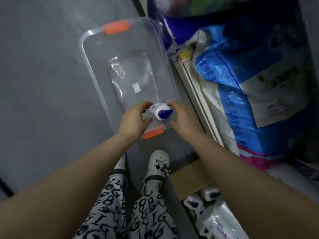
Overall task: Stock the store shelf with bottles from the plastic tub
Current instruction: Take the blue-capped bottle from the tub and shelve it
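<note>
A clear plastic tub [96, 66] with orange handle clips stands on the grey floor. One white bottle with a dark blue angled cap [159, 111] lies in its near end. My left hand [136, 119] hovers just left of the bottle with fingers spread and curled. Just to the bottle's right is my right hand [181, 115], fingers apart, fingertips by the bottle's far end. Neither hand clearly grips it. The store shelf edge [191, 94] runs along the tub's right side.
Large blue and white bags [245, 87] fill the low shelf at right, with pink packaging below them. A cardboard piece [191, 178] and more white bottles with dark caps [205, 199] lie at the lower right. My feet in white clogs [158, 163] stand behind the tub.
</note>
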The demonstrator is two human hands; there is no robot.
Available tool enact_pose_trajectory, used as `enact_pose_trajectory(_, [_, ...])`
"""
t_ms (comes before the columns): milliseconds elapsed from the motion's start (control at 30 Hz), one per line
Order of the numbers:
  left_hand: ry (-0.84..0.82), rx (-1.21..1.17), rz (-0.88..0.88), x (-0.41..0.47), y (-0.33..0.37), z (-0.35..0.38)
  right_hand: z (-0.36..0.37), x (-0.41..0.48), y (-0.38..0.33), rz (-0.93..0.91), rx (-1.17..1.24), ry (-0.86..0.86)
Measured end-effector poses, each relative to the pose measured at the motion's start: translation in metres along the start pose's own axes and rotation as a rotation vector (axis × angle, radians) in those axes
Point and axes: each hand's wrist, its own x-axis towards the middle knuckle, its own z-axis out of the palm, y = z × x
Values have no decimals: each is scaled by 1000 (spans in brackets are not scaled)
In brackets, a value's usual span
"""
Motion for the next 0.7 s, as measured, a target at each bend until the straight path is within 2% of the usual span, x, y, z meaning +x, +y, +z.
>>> enact_pose_trajectory(167, [-43, 14, -23, 34, -37, 40, 33, 35, 23, -25, -51, -63])
enact_pose_trajectory(333, [-67, 18, -54, 55, -64, 60, 59, 56, 32, -94, -42, 29])
enact_pose_trajectory(467, [-32, -79, -88, 71, -76, 62, 59, 72, 29, -132, 76, 120])
enact_pose_trajectory(600, [-16, -198, -93, 93, -82, 61, 59, 90, 22, -132, 106, 42])
enact_pose_trajectory(700, [-29, -313, -72, 106, -87, 65, 62, 99, 15, -116, 214, -4])
